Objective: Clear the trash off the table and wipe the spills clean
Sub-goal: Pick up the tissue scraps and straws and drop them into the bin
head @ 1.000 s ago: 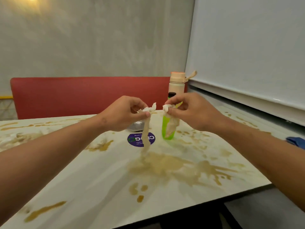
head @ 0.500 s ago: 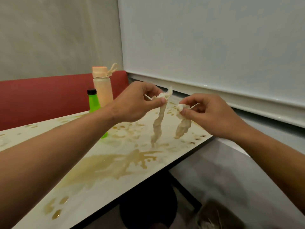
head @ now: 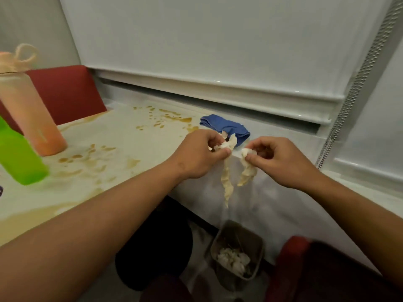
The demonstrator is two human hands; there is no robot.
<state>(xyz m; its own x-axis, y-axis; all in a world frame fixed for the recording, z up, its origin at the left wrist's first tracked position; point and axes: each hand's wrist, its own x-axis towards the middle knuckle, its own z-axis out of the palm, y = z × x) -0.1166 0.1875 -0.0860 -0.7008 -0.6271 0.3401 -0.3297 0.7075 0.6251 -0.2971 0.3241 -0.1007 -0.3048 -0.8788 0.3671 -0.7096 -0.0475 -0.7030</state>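
Soggy tissue strips dangle past the table (head: 130, 136) edge: my left hand (head: 196, 158) pinches one (head: 226, 179), right hand (head: 281, 160) pinches the other (head: 246, 173), probably above the bin (head: 237, 253), ready for dropping.

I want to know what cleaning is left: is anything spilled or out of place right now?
Yes. Brown liquid stains are spattered across the white tabletop. A crumpled blue cloth lies at its far edge. Each hand pinches a soggy, twisted paper tissue, left and right, above the small floor bin.
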